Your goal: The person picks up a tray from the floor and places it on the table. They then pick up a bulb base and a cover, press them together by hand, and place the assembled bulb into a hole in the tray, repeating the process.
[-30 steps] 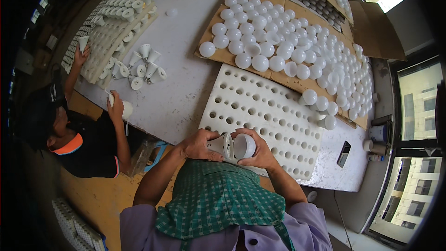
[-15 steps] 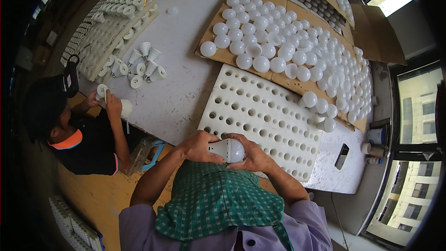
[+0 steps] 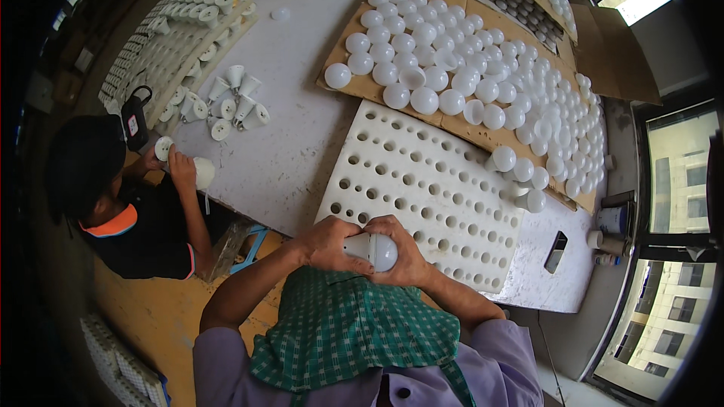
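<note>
A white light bulb [image 3: 384, 252] with a rounded frosted cover lies on its side between my two hands, at the near edge of the table. My left hand [image 3: 329, 243] is closed round its base end. My right hand [image 3: 407, 253] wraps round the cover end, its fingers curled over the top. Just beyond my hands lies a white foam tray [image 3: 445, 200] with rows of round holes. Loose white bulb covers [image 3: 424, 103] crowd a brown cardboard sheet [image 3: 348, 95] behind the tray.
On the left, a co-worker [image 3: 143, 203] holds a bulb base [image 3: 164, 148]. Several bulb bases [image 3: 245, 108] lie loose near a stacked foam tray [image 3: 143, 68] full of them. One cover [image 3: 280, 13] sits alone. Right of the foam tray is a slot [image 3: 556, 252] in the tabletop [image 3: 528, 286].
My left hand has shifted slightly right along the bulb and covers more of its base. The bulb has moved a little down. The co-worker's head has leaned to the right.
</note>
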Motion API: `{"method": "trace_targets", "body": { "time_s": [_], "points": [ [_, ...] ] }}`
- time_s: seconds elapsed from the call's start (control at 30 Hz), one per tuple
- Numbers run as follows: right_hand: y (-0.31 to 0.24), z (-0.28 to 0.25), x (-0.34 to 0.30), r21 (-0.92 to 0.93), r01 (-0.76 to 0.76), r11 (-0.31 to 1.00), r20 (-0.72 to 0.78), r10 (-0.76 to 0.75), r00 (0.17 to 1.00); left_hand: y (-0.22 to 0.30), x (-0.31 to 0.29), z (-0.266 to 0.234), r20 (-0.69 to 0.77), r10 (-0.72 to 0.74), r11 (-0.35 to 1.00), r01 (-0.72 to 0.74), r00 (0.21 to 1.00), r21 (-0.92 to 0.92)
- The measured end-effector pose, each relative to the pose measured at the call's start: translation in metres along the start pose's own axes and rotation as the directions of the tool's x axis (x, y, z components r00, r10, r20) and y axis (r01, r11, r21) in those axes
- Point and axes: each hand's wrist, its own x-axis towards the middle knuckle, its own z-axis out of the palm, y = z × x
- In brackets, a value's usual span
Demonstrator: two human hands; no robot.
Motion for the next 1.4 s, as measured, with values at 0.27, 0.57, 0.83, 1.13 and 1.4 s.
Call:
{"method": "trace_targets", "body": {
  "time_s": [0.27,0.57,0.83,1.13,1.4],
  "points": [
    [0.004,0.0,-0.006,-0.009,0.085,0.996,-0.046,-0.085,0.995,0.008,0.007,0.01,0.023,-0.038,0.992,0.035,0.999,0.118],
    [-0.006,0.002,-0.01,0.041,0.158,0.987,-0.152,-0.15,0.977,0.013,0.012,0.017,0.008,-0.017,1.0,0.017,1.0,0.004],
    [0.004,-0.012,-0.007,0.092,0.161,0.983,-0.193,-0.141,0.971,0.017,0.034,0.02,0.036,-0.113,0.994,0.113,0.993,0.014],
    [0.026,-0.014,-0.003,0.048,0.06,0.997,-0.335,-0.041,0.941,-0.017,0.063,0.004,0.367,-0.228,0.687,0.416,0.902,-0.595],
    [0.035,-0.038,-0.002,0.177,-0.314,0.933,-0.245,0.351,0.904,-0.056,0.084,0.016,0.387,-0.175,0.429,0.424,0.905,-0.798]
  ]
}}
